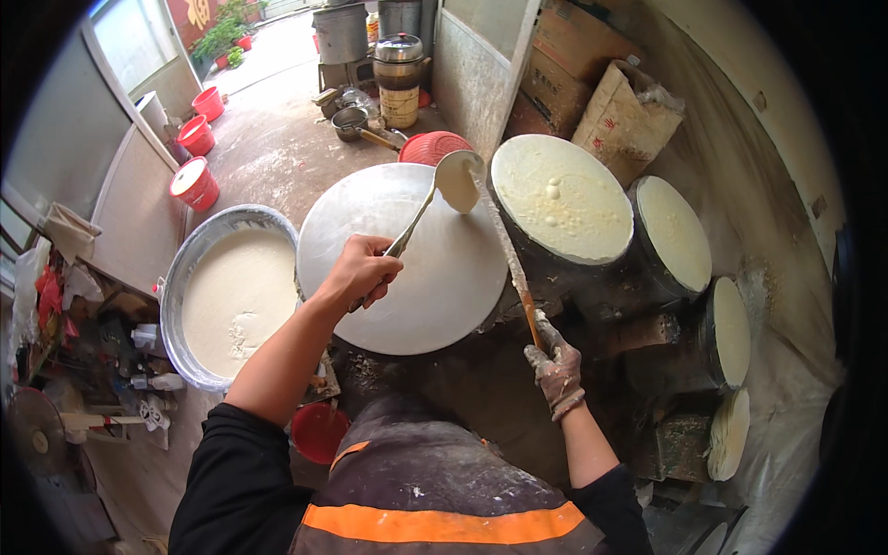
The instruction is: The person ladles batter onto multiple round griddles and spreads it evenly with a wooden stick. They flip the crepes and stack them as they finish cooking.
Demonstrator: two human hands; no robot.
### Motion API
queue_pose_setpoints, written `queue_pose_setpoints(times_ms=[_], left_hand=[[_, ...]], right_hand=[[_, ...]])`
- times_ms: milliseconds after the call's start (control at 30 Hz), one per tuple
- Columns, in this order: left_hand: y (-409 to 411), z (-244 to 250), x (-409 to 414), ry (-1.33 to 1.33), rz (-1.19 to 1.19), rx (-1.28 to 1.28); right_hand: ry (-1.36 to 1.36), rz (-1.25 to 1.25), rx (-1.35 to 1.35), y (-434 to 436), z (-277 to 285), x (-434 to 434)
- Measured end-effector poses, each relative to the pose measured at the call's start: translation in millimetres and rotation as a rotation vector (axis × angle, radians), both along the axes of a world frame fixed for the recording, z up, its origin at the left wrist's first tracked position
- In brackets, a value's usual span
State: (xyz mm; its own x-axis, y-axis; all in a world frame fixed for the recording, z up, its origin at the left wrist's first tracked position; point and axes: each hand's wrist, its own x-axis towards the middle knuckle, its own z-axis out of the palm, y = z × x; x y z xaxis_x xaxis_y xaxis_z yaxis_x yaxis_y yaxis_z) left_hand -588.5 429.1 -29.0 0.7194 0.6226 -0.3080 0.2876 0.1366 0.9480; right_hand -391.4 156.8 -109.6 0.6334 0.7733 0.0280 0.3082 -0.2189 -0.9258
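Note:
My bare left hand (pixel 365 272) grips the handle of a ladle (pixel 458 182), its batter-coated bowl raised over the far right part of a round, flat griddle (pixel 402 277). In my gloved right hand (pixel 555 364) is a long, batter-crusted stick (pixel 510 257) with a wooden handle, slanting up past the griddle's right edge. The stick's far end meets or overlaps the ladle's bowl; contact cannot be told. Left of the griddle stands a metal basin with pale batter (pixel 239 291) in it. The griddle's surface bears a thin pale film or sheen.
Several round griddles bearing pale sheets curve along the right, the nearest one (pixel 562 198) beside the bare griddle. A red basket (pixel 433 146) lies beyond. Red buckets (pixel 196 184) stand at the left; a red basin (pixel 319 431) sits low by my apron. Cardboard boxes (pixel 569 55) lean behind.

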Motion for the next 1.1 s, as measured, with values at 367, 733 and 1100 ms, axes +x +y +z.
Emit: queue_pose_setpoints(times_ms=[367,733,1100], left_hand=[[-39.5,-0.1,38.4,0.278,0.037,0.337],[-17.5,17.6,31.4,0.398,-0.073,0.707],[11.5,16.4,21.6,0.508,-0.272,1.217]], right_hand=[[0.129,-0.007,-0.158,-5.5,-12.6,25.2],[0.071,-0.017,-0.200,-6.5,2.2,11.5],[0.086,-0.130,-0.269,29.5,18.1,-32.1]])
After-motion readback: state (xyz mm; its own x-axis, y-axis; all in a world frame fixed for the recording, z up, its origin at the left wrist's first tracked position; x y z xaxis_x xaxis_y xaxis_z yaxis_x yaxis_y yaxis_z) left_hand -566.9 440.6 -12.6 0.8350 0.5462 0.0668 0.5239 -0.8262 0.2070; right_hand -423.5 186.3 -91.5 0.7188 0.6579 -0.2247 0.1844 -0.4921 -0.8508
